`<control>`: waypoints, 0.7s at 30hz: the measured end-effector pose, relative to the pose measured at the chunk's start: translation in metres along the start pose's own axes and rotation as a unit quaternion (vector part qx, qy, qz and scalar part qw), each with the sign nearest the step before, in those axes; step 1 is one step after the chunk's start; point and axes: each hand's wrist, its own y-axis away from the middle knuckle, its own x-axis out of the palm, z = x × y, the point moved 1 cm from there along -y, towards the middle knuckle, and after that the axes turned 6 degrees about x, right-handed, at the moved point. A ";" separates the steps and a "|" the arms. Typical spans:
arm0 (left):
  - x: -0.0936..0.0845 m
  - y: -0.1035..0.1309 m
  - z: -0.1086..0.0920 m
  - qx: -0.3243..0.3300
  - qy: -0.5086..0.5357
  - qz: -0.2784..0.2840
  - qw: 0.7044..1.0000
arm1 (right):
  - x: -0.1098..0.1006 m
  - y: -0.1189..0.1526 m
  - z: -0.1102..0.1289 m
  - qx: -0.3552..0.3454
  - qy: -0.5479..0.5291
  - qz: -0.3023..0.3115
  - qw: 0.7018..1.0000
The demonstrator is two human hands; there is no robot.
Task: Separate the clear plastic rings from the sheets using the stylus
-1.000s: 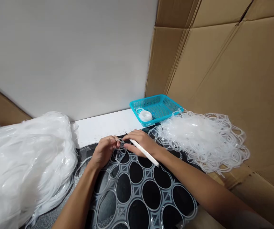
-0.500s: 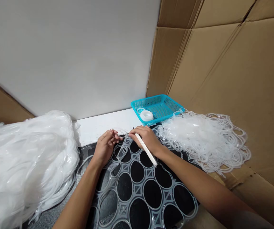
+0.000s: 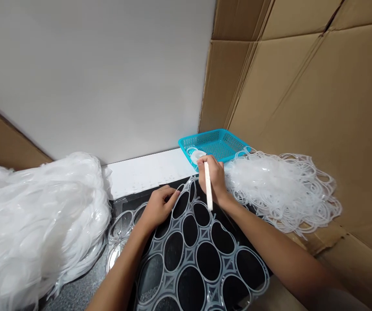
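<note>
A translucent, rubbery-looking sheet of joined rings (image 3: 189, 257) lies over a black surface, its far edge drawn up into a peak. My left hand (image 3: 161, 205) is closed at the far left part of this sheet, thumb and fingers on a ring's edge. My right hand (image 3: 214, 177) is above the sheet's far end, by the near rim of the blue basket (image 3: 218, 149). It grips a slim white-handled tool (image 3: 208, 185), whose handle points back toward me; the tip is hidden. White rings (image 3: 196, 154) lie in the basket, partly behind my right fingers.
A large heap of translucent ring sheets (image 3: 43, 224) stands on the left. Another tangled pile of ring scrap (image 3: 279, 185) lies on the right against the cardboard wall (image 3: 302, 95). A white board (image 3: 140, 175) runs along the grey wall (image 3: 101, 77).
My right hand has moved forward to the basket's edge, turning the tool more upright. My left hand has shifted right and lower, onto the sheet. The sheet's far part is pulled into a peak.
</note>
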 end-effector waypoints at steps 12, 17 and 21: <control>0.002 0.000 -0.004 -0.008 0.064 0.007 0.998 | -0.066 -0.042 -0.026 0.094 0.060 -0.113 0.987; -0.001 -0.001 0.000 -0.046 0.092 -0.052 0.993 | -0.127 -0.037 -0.029 0.185 0.321 0.014 0.929; -0.004 -0.001 0.001 -0.069 0.081 -0.102 0.989 | -0.156 -0.018 -0.011 0.153 0.352 0.079 0.920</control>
